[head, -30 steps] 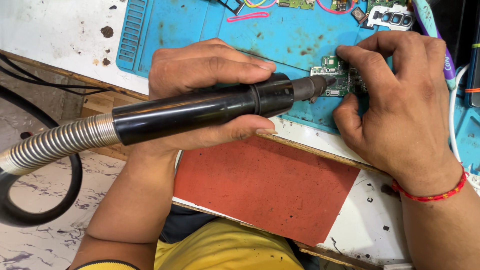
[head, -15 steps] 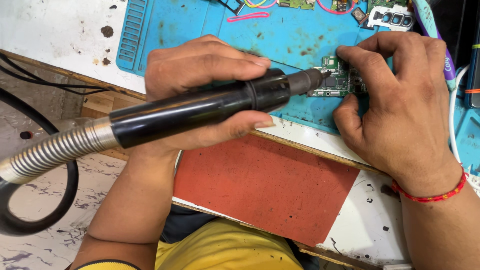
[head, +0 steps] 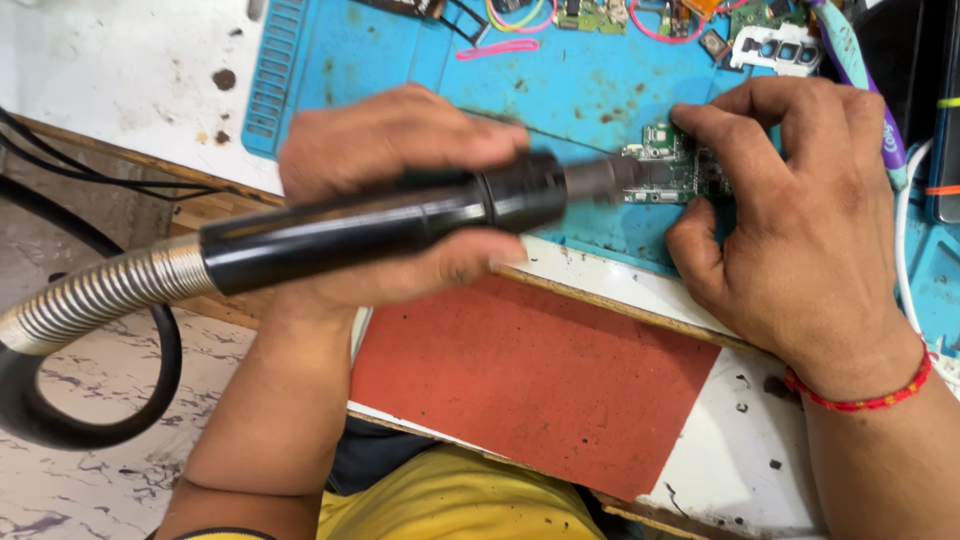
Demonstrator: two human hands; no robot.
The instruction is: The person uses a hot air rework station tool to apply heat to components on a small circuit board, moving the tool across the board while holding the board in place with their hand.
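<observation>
My left hand (head: 400,200) grips a black hot-air handpiece (head: 390,222) with a ribbed metal hose (head: 95,295) trailing to the left. Its metal nozzle (head: 600,180) points right, close over a small green circuit board (head: 668,165) on the blue work mat (head: 400,60). My right hand (head: 790,220) pins that board down with fingertips and thumb. A red thread bracelet (head: 860,395) circles the right wrist.
A red sheet (head: 530,380) lies on the bench's near edge. Small phone parts, a camera frame (head: 775,50) and pink and yellow bands (head: 500,45) lie along the mat's far side. A black cable (head: 120,400) loops over the floor at left. A white cable (head: 905,260) runs at right.
The handpiece has tilted and shifted slightly, its nozzle still hovering over the board. My right hand has stayed on the board.
</observation>
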